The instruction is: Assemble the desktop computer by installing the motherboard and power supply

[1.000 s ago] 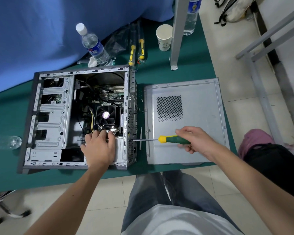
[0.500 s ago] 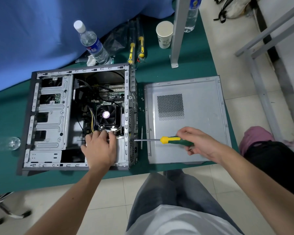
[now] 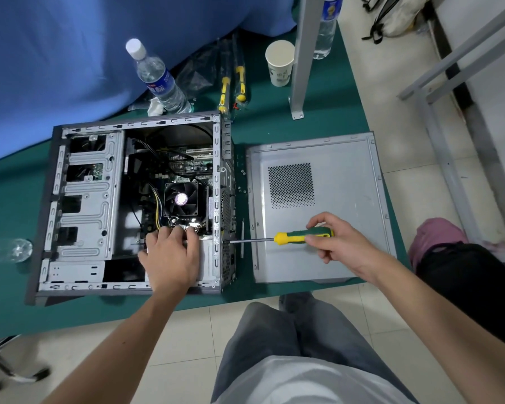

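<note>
A: Where's the power supply [image 3: 207, 255] now?

B: In the near right corner of the open computer case [image 3: 134, 205], which lies on its side on the green table [image 3: 327, 112]. I see only a grey strip of it; the left hand [image 3: 169, 258] rests flat on top with fingers spread, gripping nothing, same as a second ago.

A: And the other hand?

B: The right hand [image 3: 336, 243] has its fingers curled round the green-and-yellow screwdriver [image 3: 289, 237]. The shaft lies level, tip at the case's rear panel beside the power supply. Compared with a second ago the hand and handle sit a little further right; the tip is on the same spot. I can't make out the screw itself.

A: The motherboard?

B: The motherboard [image 3: 187, 167] is in the case, mostly covered by cables and the CPU cooler fan [image 3: 181, 199]. The left fingertips hide the heatsink's near edge.

A: Around it?

B: The side panel [image 3: 341, 176] lies flat just right of the case, under the right hand. Behind, a water bottle [image 3: 158, 80], two packaged screwdrivers [image 3: 232, 86] and a paper cup [image 3: 280, 62]. A second bottle is cut off by the top edge.
</note>
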A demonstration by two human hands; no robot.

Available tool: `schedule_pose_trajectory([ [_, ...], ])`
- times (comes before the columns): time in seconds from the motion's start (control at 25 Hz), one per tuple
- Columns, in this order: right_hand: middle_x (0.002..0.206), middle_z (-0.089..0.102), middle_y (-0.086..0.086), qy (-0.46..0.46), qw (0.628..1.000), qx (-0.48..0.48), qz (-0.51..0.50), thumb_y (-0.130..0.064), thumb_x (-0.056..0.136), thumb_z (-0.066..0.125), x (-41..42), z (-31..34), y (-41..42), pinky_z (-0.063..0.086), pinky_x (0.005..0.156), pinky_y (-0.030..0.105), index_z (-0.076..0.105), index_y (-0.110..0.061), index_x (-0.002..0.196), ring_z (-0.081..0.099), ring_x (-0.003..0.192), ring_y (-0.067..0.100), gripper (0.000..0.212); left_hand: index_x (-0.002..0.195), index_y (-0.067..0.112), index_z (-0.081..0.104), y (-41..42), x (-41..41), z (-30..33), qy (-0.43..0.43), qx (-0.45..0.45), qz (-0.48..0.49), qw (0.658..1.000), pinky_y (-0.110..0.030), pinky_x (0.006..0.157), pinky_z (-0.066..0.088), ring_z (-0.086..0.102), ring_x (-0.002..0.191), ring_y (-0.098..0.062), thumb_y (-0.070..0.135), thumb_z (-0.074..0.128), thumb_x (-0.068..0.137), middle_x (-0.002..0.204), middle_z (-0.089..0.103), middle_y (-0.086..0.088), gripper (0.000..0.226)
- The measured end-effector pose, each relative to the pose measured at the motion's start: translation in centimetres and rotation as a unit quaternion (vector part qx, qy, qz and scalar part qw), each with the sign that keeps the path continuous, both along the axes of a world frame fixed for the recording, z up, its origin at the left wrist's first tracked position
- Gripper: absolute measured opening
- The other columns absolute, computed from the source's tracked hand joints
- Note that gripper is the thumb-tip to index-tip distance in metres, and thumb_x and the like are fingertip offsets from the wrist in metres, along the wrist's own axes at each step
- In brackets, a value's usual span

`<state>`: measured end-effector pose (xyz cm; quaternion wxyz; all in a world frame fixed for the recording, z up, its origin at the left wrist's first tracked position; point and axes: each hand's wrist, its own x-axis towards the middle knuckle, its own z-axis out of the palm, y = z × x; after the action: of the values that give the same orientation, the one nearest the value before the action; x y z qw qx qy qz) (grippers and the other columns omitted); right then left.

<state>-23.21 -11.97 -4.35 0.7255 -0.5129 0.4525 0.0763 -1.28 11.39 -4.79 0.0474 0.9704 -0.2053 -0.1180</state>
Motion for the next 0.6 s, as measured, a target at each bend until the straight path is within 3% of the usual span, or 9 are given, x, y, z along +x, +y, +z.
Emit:
schedule_pose_trajectory([
  [0.08, 0.074, 0.068, 0.01, 0.041, 0.998, -0.037, 0.035, -0.041, 0.092, 0.064, 0.3, 0.0, 0.1, 0.042, 0.045, 0.025, 0.064, -0.01, 0.095, 0.05, 0.05, 0.014, 0.032, 0.07, 0.023, 0.045, 0.0, 0.0, 0.0, 0.001, -0.001, -0.002, 1.0, -0.051, 0.084, 0.036, 0.043, 0.1, -0.026, 0.053, 0.022, 0.094, 0.086, 0.044, 0.006, 0.045],
  [0.16, 0.073, 0.068, 0.004, 0.063, 0.994, -0.039, 0.081, -0.05, 0.091, 0.061, 0.4, 0.2, 0.1, 0.044, 0.05, 0.025, 0.068, -0.01, 0.093, 0.052, 0.056, 0.014, 0.041, 0.07, 0.023, 0.046, 0.0, 0.0, 0.0, 0.003, 0.0, -0.001, 1.0, -0.051, 0.084, 0.036, 0.043, 0.1, -0.026, 0.053, 0.021, 0.094, 0.086, 0.044, 0.006, 0.046],
  [0.28, 0.078, 0.061, -0.002, 0.003, 0.996, -0.037, 0.082, -0.024, 0.087, 0.073, 0.3, 0.1, 0.5, 0.044, 0.057, 0.025, 0.068, -0.015, 0.097, 0.051, 0.062, 0.013, 0.014, 0.072, 0.023, 0.049, 0.0, 0.1, 0.1, 0.004, 0.001, -0.001, 1.0, -0.051, 0.084, 0.036, 0.043, 0.101, -0.026, 0.054, 0.02, 0.094, 0.087, 0.045, 0.006, 0.048],
  [0.4, 0.083, 0.063, 0.004, -0.043, 0.999, -0.023, 0.016, -0.005, 0.083, 0.075, 0.0, -0.3, 0.6, 0.044, 0.054, 0.026, 0.064, -0.012, 0.094, 0.051, 0.057, 0.014, 0.017, 0.074, 0.022, 0.051, -0.1, 0.0, 0.1, 0.005, 0.003, -0.001, 1.0, -0.051, 0.084, 0.036, 0.044, 0.102, -0.027, 0.054, 0.02, 0.093, 0.088, 0.047, 0.005, 0.049],
  [0.48, 0.073, 0.062, 0.01, -0.026, 1.0, -0.002, -0.009, -0.015, 0.085, 0.074, 0.0, 0.1, 0.9, 0.042, 0.05, 0.026, 0.069, -0.008, 0.091, 0.05, 0.054, 0.016, 0.011, 0.076, 0.022, 0.053, -0.1, 0.0, 0.1, 0.007, 0.006, -0.002, 1.0, -0.051, 0.085, 0.035, 0.044, 0.102, -0.028, 0.055, 0.02, 0.093, 0.089, 0.048, 0.004, 0.05],
  [0.6, 0.071, 0.07, 0.015, 0.058, 0.998, -0.022, 0.007, -0.043, 0.093, 0.062, 0.7, 0.3, 1.2, 0.032, 0.042, 0.021, 0.07, -0.007, 0.091, 0.042, 0.047, 0.014, 0.037, 0.076, 0.021, 0.055, -0.1, 0.0, 0.2, 0.008, 0.005, -0.001, 1.0, -0.051, 0.086, 0.035, 0.044, 0.104, -0.027, 0.055, 0.02, 0.094, 0.09, 0.047, 0.005, 0.052],
])
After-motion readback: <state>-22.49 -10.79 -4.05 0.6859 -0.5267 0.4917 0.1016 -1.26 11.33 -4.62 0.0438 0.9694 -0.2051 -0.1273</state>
